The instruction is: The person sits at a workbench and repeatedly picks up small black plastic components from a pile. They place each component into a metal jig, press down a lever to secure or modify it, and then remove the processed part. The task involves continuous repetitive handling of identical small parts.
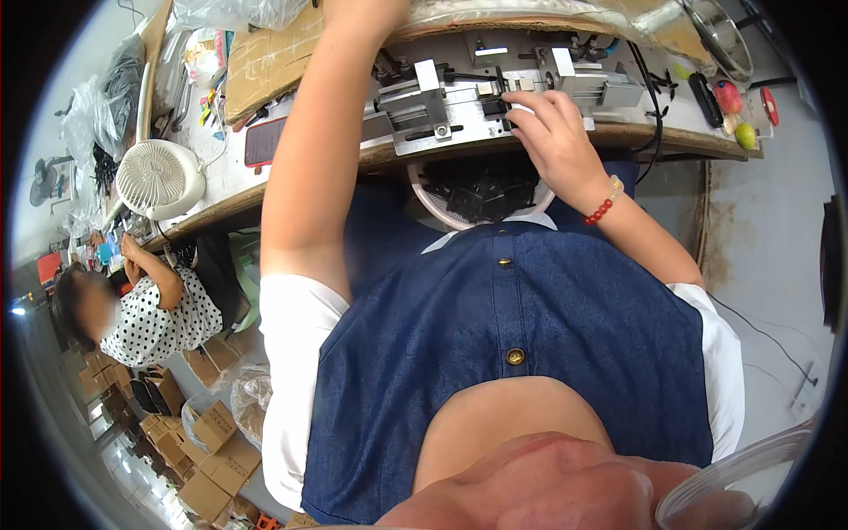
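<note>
The right hand (549, 124) is seen at about one o'clock from the middle of the picture, laid on the front edge of a metal machine (495, 88) that stands on the workbench (680, 134). Its fingers (530, 104) are bent and drawn together, and the fingertips are pressed on a small dark part (496, 104) at the middle of the machine, just beside a light metal block. It cannot be told for sure if the part is pinched or only touched. A bracelet of red beads (602, 208) is worn on the right wrist.

The left arm is stretched up to twelve o'clock, over the machine, and the left hand (367, 11) is cut by the upper rim of the picture, so its state cannot be told.

Below the bench edge, at the person's lap, a white round basket (435, 201) with many small black parts (481, 187) is placed, directly under the right hand.

At ten o'clock a small white fan (157, 177) stands on the bench, and a phone with a red case (261, 141) lies near it. At two o'clock a black cable (652, 97) hangs over the bench edge. At eight o'clock another person in a dotted blouse (163, 322) is seated, with cardboard boxes (212, 442) on the floor below
</note>
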`<state>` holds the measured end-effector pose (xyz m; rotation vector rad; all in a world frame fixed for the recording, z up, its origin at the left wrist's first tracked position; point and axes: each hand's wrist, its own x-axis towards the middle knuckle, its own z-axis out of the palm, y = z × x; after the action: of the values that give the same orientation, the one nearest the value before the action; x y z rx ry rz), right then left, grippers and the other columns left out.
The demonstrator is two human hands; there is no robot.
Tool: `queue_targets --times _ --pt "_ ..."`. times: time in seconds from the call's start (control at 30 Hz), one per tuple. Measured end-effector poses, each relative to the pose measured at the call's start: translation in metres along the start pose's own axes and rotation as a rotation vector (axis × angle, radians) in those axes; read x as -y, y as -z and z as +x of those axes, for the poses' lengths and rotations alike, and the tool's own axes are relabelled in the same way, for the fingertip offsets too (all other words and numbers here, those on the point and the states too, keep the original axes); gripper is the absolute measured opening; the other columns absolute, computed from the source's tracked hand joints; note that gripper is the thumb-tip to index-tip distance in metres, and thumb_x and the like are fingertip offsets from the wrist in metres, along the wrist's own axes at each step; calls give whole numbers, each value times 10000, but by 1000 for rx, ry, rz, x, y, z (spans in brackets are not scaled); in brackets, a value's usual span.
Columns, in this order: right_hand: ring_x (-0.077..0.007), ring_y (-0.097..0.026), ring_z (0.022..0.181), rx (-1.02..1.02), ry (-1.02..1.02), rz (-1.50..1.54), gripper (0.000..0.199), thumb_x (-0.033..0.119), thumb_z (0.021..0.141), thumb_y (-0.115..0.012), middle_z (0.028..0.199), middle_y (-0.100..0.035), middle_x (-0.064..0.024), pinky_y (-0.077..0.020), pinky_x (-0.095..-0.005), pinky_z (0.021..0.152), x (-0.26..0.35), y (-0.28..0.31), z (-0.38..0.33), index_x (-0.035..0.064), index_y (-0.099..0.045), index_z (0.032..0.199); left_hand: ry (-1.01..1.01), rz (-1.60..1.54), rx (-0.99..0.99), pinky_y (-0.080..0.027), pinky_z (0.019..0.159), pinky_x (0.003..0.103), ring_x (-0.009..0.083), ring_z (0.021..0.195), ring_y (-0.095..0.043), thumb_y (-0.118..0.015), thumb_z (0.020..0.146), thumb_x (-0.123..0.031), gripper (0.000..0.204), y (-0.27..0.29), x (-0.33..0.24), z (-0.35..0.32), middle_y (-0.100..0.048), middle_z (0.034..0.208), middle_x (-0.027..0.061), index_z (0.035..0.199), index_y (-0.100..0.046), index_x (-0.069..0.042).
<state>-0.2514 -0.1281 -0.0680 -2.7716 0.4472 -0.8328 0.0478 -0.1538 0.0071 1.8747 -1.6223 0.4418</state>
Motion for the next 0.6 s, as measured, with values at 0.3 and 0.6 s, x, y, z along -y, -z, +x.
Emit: queue_targets --times 0.3,0.6 --pt "-260 -563 1109 33 105 -247 224 156 905 -595 1281 -636 -45 -472 -393 939 -2 -8 10 79 -647 1109 104 -150 190 -534 859 454 368 981 -686 -672 905 -122 157 21 -15 4 -726 1011 172 1031 -735 -54" --pt "-288 -679 910 -149 87 -42 222 147 934 -697 1081 -720 -103 -520 -394 809 -58 27 95 87 -696 1148 149 -586 -30 -418 560 233 80 636 -546 -824 857 -159 159 50 -65 -86 -664 724 29 1011 -822 -118"
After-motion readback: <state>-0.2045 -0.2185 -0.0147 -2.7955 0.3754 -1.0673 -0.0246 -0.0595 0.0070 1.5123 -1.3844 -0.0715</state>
